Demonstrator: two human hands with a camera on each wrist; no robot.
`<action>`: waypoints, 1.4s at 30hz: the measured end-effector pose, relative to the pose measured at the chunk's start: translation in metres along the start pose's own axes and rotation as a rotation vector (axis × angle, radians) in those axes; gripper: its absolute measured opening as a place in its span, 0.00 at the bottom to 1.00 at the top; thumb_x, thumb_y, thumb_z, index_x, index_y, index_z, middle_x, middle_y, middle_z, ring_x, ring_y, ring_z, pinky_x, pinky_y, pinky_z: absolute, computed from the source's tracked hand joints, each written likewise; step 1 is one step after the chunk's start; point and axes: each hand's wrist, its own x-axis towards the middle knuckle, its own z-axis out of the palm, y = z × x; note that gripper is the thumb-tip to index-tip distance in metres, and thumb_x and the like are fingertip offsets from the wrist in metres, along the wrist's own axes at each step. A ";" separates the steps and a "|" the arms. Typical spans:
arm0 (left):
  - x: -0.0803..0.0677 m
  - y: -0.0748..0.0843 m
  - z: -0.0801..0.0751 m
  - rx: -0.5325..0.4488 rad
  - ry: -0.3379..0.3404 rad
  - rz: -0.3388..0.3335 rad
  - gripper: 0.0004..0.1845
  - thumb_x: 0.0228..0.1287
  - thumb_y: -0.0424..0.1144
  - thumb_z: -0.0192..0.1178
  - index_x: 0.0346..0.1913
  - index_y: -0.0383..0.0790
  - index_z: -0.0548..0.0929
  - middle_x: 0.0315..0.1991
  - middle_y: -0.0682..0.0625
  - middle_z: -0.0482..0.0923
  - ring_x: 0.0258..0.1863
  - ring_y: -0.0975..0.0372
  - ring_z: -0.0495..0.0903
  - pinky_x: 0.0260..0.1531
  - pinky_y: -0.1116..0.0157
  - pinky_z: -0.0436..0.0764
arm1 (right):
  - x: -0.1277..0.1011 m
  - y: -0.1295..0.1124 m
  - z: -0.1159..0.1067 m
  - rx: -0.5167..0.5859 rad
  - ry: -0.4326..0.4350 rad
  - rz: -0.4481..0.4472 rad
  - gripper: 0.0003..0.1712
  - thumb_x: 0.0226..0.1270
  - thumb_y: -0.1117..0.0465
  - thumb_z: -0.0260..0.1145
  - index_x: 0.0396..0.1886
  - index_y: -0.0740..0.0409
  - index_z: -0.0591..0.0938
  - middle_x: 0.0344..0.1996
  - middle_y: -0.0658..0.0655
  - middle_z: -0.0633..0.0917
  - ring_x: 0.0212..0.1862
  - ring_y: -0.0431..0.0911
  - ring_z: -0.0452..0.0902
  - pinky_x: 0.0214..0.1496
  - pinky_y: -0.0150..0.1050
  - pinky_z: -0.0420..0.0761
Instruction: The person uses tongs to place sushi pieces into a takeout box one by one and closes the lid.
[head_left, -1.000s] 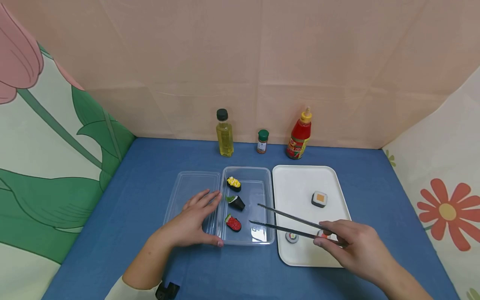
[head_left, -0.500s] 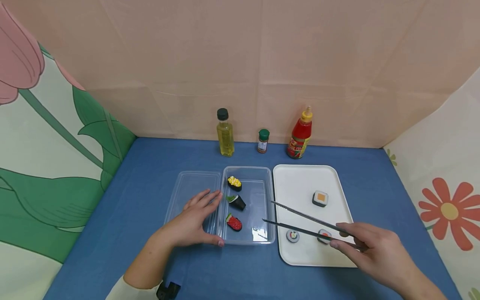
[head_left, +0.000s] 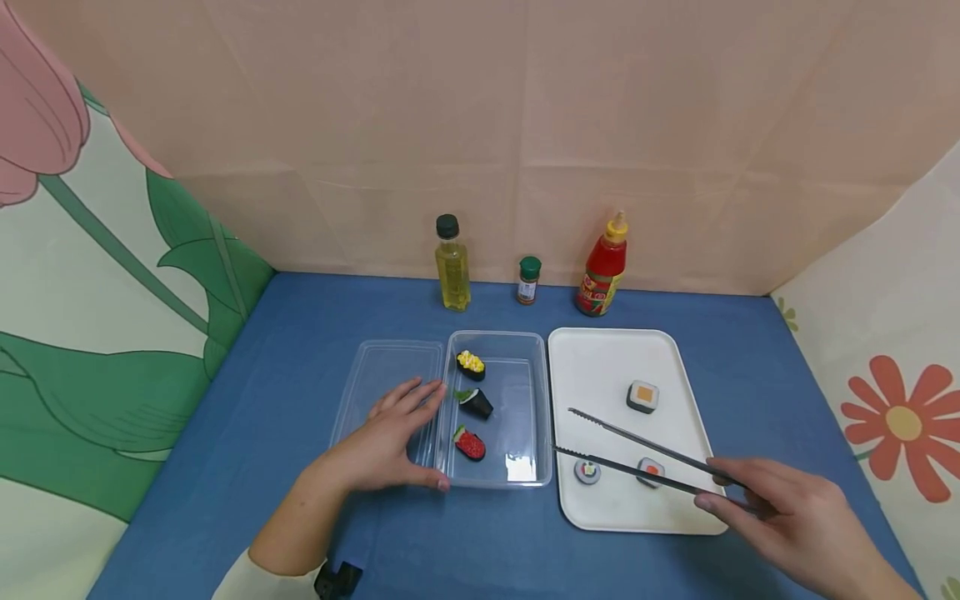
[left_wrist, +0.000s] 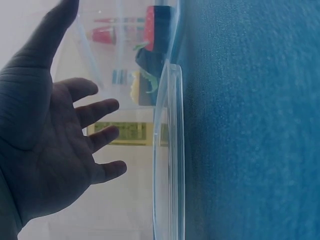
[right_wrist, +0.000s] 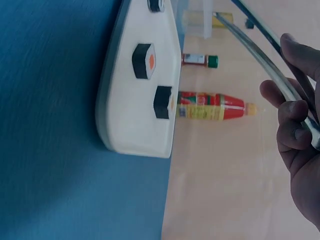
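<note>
Your box [head_left: 525, 400] holds three sushi, the tray [head_left: 600, 367] three; right hand [head_left: 795, 521] grips tongs [head_left: 645, 458], left hand [head_left: 382, 442] lies flat, wrist cut off.

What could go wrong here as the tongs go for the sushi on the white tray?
The long metal tongs in the right hand stand open above two small sushi rolls lying close together on the white tray; closing could knock one aside. The left hand only rests on the clear plastic lid, so the clear box could slide if bumped.
</note>
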 end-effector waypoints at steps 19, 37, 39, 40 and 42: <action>0.001 0.001 -0.001 -0.005 -0.008 -0.007 0.67 0.45 0.68 0.79 0.84 0.47 0.54 0.84 0.52 0.47 0.83 0.45 0.40 0.72 0.30 0.44 | -0.022 0.016 -0.007 -0.012 -0.139 0.071 0.23 0.43 0.60 0.88 0.42 0.46 0.91 0.28 0.30 0.78 0.23 0.26 0.66 0.24 0.19 0.66; 0.001 0.001 -0.001 -0.007 -0.003 0.002 0.67 0.45 0.68 0.78 0.84 0.47 0.55 0.84 0.51 0.48 0.83 0.44 0.40 0.72 0.30 0.44 | -0.024 0.020 0.001 -0.035 -0.226 0.124 0.19 0.46 0.58 0.87 0.41 0.48 0.93 0.29 0.29 0.81 0.25 0.26 0.68 0.24 0.24 0.73; 0.001 0.001 -0.001 -0.008 -0.003 0.002 0.67 0.45 0.68 0.78 0.84 0.47 0.54 0.84 0.51 0.48 0.83 0.45 0.40 0.72 0.30 0.44 | -0.023 0.020 0.001 -0.039 -0.232 0.129 0.19 0.46 0.58 0.87 0.41 0.49 0.93 0.28 0.29 0.80 0.25 0.27 0.67 0.23 0.26 0.73; 0.001 0.001 -0.001 -0.009 -0.005 0.000 0.67 0.45 0.68 0.79 0.84 0.47 0.54 0.84 0.51 0.47 0.83 0.45 0.40 0.72 0.30 0.44 | -0.023 0.020 0.001 -0.042 -0.236 0.132 0.19 0.46 0.58 0.86 0.41 0.49 0.93 0.28 0.29 0.80 0.25 0.27 0.67 0.24 0.26 0.73; 0.001 0.000 -0.001 -0.007 -0.006 0.000 0.67 0.45 0.68 0.78 0.84 0.47 0.54 0.85 0.52 0.47 0.83 0.45 0.40 0.72 0.30 0.44 | -0.023 0.019 0.001 -0.048 -0.245 0.141 0.19 0.47 0.58 0.86 0.42 0.50 0.93 0.28 0.28 0.80 0.26 0.27 0.67 0.24 0.27 0.73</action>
